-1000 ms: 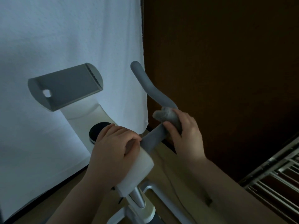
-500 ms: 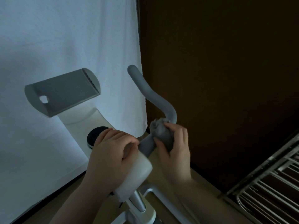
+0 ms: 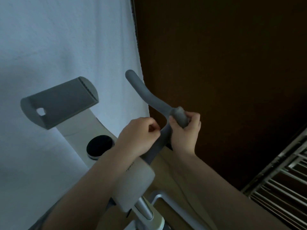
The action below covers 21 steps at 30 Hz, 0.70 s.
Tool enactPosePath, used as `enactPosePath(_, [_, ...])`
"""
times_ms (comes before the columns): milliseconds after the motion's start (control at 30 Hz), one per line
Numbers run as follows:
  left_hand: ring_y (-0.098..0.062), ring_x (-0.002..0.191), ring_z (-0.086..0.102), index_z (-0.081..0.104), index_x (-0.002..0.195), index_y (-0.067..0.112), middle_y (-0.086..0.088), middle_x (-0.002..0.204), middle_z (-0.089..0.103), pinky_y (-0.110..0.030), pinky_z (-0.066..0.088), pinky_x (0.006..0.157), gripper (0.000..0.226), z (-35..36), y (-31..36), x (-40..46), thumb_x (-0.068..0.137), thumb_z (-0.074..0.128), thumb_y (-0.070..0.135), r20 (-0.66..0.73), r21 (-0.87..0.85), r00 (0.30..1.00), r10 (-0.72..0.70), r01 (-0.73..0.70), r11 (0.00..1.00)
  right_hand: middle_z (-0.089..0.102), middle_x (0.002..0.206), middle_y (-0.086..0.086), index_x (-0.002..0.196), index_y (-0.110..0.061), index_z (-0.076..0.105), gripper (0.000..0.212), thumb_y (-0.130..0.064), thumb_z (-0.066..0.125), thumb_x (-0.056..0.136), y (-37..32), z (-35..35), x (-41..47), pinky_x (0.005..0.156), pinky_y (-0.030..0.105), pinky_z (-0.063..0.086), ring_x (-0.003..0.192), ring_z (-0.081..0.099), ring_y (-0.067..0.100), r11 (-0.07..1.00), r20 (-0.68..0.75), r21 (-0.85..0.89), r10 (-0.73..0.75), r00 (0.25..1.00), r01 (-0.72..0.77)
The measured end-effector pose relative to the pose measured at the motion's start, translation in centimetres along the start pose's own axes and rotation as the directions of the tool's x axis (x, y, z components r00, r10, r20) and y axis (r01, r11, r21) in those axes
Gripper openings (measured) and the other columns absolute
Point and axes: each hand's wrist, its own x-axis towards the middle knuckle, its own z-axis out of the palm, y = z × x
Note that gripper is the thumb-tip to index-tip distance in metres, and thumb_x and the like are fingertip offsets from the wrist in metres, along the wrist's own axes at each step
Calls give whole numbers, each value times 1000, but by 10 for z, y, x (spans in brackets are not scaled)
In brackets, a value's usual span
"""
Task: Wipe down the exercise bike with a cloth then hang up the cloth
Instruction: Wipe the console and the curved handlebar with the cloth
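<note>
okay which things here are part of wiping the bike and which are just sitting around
In use: cloth, handlebar, right hand, left hand.
Lying about: white sheet, metal rack, tablet holder, round black dial.

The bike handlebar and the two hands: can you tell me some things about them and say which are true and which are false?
1. The right hand holds a grey cloth wrapped around the handlebar. True.
2. The left hand is holding the cloth. False: it grips the lower part of the handlebar near the white stem; the cloth is in the right hand.
3. The cloth already hangs on the metal rack. False: it is on the handlebar, in the right hand's grip.
4. A grey tray-like holder sits left of the handlebar. True.
5. A round black knob sits below that holder. True.
</note>
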Motion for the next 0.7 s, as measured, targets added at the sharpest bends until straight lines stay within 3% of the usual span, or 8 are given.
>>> enactPosePath(67, [-6, 91, 60, 67, 103, 25, 9, 100, 67, -31, 51, 86, 16, 4, -1, 11, 91, 57, 29, 38, -48, 999, -11, 13, 999, 45, 117, 0, 108, -25, 46, 36, -15, 71, 84, 5, 3, -3, 87, 32, 54, 107, 54, 14, 997, -29, 56, 51, 998, -50])
enactPosePath(200, [-2, 84, 60, 68, 97, 25, 11, 91, 67, -26, 52, 80, 12, 12, -5, 17, 88, 60, 29, 15, -151, 1000, -13, 15, 988, 49, 116, 2, 97, -42, 44, 37, -20, 71, 84, 24, -3, -44, 87, 45, 54, 106, 57, 17, 984, 57, 171, 29, 998, -39])
enactPosePath(333, [3, 81, 59, 69, 92, 28, 17, 87, 66, -10, 43, 68, 8, 14, -8, 15, 89, 62, 26, -9, -227, 1000, -19, 17, 974, 48, 120, 8, 105, -27, 40, 33, -21, 67, 88, 16, 4, 11, 85, 37, 56, 104, 57, 18, 994, -26, 51, 99, 995, -97])
enactPosePath(433, [2, 81, 60, 69, 90, 29, 16, 86, 66, -12, 45, 69, 9, 13, -8, 16, 88, 62, 24, -14, -247, 1000, -23, 19, 969, 52, 122, 5, 112, -32, 39, 31, -32, 62, 91, 18, 8, 18, 86, 40, 56, 103, 58, 18, 976, -30, 71, 209, 977, -207])
enactPosePath(533, [0, 81, 61, 70, 90, 27, 15, 85, 67, -17, 48, 74, 9, 15, -7, 17, 89, 61, 25, -27, -234, 1000, -8, 2, 972, 55, 119, -3, 116, -41, 39, 31, -35, 58, 93, 29, 5, -20, 87, 39, 55, 106, 59, 15, 981, -44, 94, 177, 983, -172])
enactPosePath(700, [1, 79, 60, 70, 89, 27, 15, 85, 67, -16, 48, 70, 9, 16, -9, 18, 89, 62, 25, -35, -232, 999, -18, 9, 973, 55, 124, 2, 136, -27, 41, 45, -35, 55, 94, 16, 20, 36, 94, 44, 52, 110, 57, 21, 962, -35, -18, 271, 962, -272])
